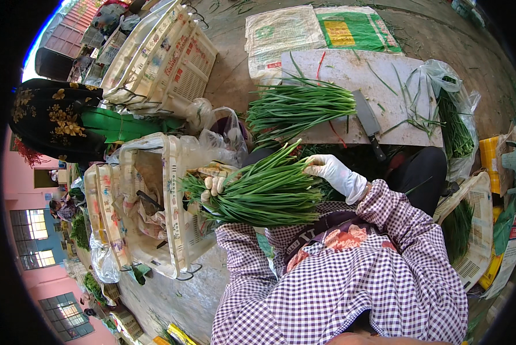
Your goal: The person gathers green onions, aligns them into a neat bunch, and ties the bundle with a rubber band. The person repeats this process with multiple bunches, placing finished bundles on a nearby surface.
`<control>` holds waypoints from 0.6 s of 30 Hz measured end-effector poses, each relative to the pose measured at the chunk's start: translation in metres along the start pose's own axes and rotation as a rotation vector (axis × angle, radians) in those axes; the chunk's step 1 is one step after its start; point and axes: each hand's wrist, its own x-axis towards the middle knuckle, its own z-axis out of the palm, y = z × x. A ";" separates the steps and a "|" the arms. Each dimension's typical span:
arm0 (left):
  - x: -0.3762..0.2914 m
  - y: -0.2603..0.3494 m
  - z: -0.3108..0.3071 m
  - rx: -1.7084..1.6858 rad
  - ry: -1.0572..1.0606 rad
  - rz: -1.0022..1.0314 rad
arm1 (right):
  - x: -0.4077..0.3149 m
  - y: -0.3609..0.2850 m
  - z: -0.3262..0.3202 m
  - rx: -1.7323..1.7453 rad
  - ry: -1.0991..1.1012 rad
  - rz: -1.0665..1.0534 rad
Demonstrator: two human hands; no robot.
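My left hand (213, 189), in a pale glove, is wrapped around a thick bunch of garlic chives (266, 194) above my lap. The leaves fan out to the right and hide part of that hand. My right hand (336, 174), in a thin white glove, pinches a few chive ends at the bunch's right side. Beyond my knees, another chive bundle (301, 105) lies on a pale board (348, 71). A cleaver (367, 116) rests beside its stem ends, with the black handle over the board's near edge. Red ties (321, 64) and loose leaves lie there too.
Plastic crates (176, 185) stand at my left, with stacked crates (189, 64) farther off. A clear bag of chives (454, 120) sits right of the board. Woven sacks (284, 34) lie behind it. A crate (478, 224) with greens is at my right.
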 end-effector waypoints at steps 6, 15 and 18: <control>-0.002 -0.006 0.007 0.003 0.075 0.038 | -0.011 -0.012 -0.020 -0.119 -0.095 0.091; 0.002 -0.003 -0.008 0.001 0.004 0.013 | -0.027 -0.015 -0.057 -0.103 -0.117 0.010; -0.003 0.000 -0.017 -0.025 0.011 0.055 | -0.041 -0.015 -0.098 -0.415 0.013 0.054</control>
